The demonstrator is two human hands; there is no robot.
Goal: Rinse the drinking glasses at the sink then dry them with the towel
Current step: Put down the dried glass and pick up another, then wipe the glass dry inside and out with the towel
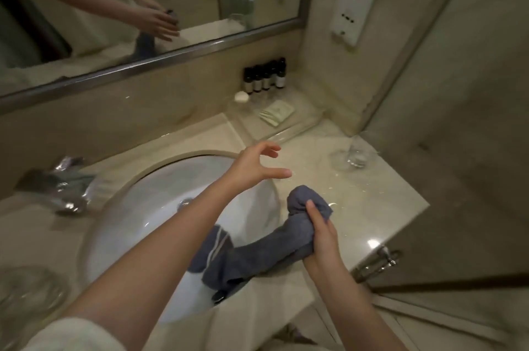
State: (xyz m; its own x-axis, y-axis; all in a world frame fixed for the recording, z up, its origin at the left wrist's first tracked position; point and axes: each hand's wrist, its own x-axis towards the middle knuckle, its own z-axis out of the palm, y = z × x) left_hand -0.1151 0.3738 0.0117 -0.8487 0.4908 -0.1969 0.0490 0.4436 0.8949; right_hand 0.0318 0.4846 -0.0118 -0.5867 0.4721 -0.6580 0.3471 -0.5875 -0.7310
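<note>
At the near left edge, a blurred drinking glass (28, 290) stands on the worktop (380, 207). The right hand (320, 236) grips the grey towel (257, 250), its fingers (313, 214) curled round the bunched upper end while the rest trails down into the white sink (137, 207). Farther off, the left hand (254, 164) hovers above the sink's far right rim, fingers spread and holding nothing. Well beyond them to the right, a second drinking glass (355, 156) sits on the worktop, apart from both hands. Dark bottles (264, 77) line the far wall.
</note>
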